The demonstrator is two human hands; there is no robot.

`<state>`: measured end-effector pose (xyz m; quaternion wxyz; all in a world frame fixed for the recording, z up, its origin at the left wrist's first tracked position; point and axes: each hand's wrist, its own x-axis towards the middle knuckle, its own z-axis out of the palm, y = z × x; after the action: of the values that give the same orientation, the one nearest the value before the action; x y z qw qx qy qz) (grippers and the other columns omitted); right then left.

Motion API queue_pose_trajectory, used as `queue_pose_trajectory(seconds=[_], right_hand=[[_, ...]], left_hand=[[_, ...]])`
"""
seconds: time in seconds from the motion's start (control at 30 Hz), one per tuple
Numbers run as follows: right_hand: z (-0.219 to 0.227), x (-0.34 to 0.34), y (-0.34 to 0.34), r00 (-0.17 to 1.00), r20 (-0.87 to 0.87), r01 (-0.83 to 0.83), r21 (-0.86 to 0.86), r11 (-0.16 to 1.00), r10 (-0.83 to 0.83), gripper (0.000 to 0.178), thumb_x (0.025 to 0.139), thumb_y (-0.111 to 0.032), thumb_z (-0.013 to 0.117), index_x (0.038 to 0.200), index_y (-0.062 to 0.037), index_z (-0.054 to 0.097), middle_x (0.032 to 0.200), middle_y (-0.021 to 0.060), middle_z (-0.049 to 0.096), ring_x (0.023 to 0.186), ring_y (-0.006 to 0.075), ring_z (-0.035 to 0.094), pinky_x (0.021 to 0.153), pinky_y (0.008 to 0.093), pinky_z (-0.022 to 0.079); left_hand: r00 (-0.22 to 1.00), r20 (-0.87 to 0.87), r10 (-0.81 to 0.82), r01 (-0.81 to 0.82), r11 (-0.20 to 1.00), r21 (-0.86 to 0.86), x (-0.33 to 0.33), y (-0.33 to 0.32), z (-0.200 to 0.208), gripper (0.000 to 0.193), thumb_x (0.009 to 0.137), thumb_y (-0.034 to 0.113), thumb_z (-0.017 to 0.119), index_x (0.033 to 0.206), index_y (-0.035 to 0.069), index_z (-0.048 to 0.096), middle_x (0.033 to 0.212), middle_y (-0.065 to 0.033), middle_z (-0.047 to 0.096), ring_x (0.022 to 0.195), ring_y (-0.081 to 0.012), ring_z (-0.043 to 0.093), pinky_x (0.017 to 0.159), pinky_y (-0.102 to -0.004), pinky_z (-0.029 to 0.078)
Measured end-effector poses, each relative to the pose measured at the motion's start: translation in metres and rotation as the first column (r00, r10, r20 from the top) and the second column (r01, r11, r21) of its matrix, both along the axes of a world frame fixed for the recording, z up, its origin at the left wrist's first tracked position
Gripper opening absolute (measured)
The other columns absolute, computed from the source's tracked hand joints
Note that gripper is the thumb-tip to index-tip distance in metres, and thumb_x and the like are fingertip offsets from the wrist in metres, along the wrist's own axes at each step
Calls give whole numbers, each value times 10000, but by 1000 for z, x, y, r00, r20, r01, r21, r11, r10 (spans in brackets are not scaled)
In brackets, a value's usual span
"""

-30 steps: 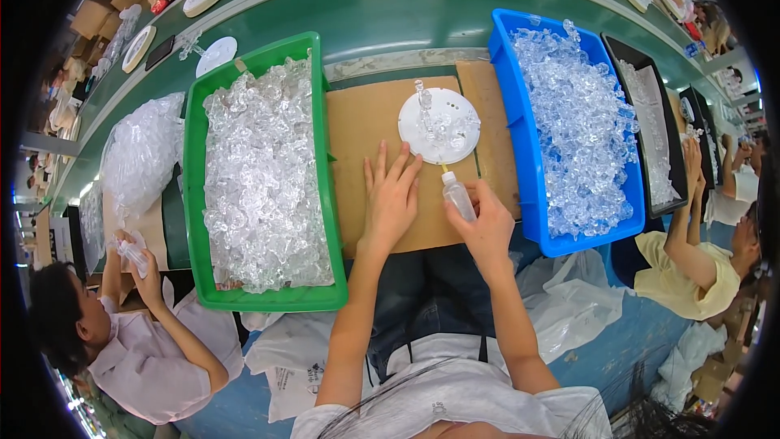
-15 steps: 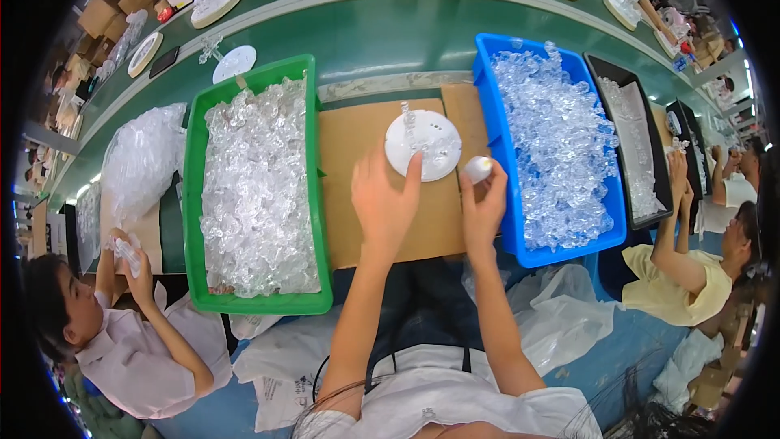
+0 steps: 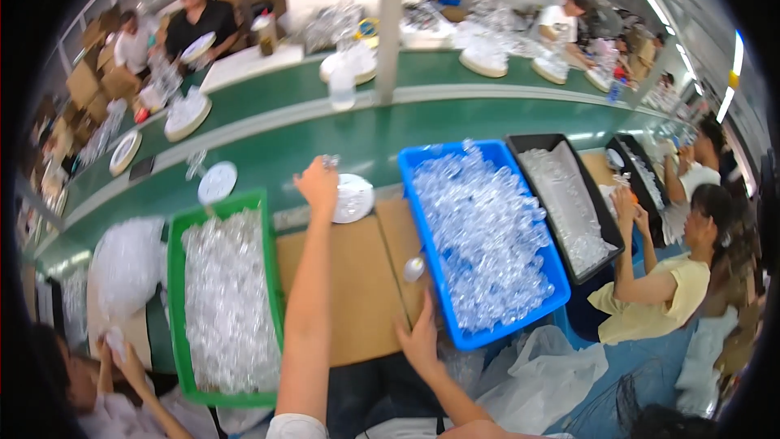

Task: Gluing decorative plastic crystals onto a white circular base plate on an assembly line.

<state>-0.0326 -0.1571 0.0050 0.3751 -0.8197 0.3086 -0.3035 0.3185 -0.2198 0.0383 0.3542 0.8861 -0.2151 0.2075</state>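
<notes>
My left arm stretches forward, and my left hand (image 3: 318, 187) is at the left edge of a white round disc (image 3: 354, 198) with clear plastic pieces on it. Its fingers curl at the disc's edge, partly hidden, and a clear plastic piece (image 3: 331, 161) shows at the fingertips. The disc lies at the far edge of the brown cardboard, by the green belt. My right hand (image 3: 421, 340) rests low at the cardboard's right side, fingers apart and holding nothing. Just beyond its fingertips a small white bottle (image 3: 414, 269) stands on the cardboard (image 3: 349, 293).
A green bin (image 3: 272, 293) of clear pieces stands left, a blue bin (image 3: 426, 236) of clear pieces right, with a black tray (image 3: 520, 146) beyond. Another white disc (image 3: 217, 183) lies on the green belt (image 3: 276, 146). People work on both sides and across.
My view has swung upward and right. My left hand has moved forward with the white disc toward the belt. My right hand has let go of the small white bottle and drawn back.
</notes>
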Motion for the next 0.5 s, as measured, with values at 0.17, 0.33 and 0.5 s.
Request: queue_pose_trajectory(seconds=[0.17, 0.33, 0.5], right_hand=[[-5, 8, 6, 999, -9, 33, 0, 999, -33, 801, 807, -186, 701, 1380, 68, 202, 1385, 306, 311, 1292, 445, 320, 1074, 452, 286], [-4, 5, 4, 996, -32, 88, -12, 996, -88, 779, 805, -206, 708, 1367, 45, 230, 1380, 292, 322, 1277, 439, 341, 1054, 458, 308], [-11, 10, 6, 994, 22, 105, -43, 994, -104, 677, 794, -190, 706, 1307, 35, 325, 1340, 262, 390, 1231, 418, 401, 1021, 469, 342]], left_hand=[[975, -178, -133, 127, 991, -46, 128, -26, -11, 363, 785, 379, 659, 1017, 101, 645, 944, -121, 686, 900, -349, 635, 897, -533, 387], [961, -93, -262, 274, 947, 169, 174, -17, 30, 690, 789, 489, 635, 1249, -9, 509, 1247, -246, 534, 1172, -373, 509, 1002, -440, 383], [869, 401, 291, -471, 735, 487, 239, 108, 61, 657, 725, 294, 719, 1283, 80, 444, 1343, -189, 422, 1268, -385, 370, 908, -652, 376]])
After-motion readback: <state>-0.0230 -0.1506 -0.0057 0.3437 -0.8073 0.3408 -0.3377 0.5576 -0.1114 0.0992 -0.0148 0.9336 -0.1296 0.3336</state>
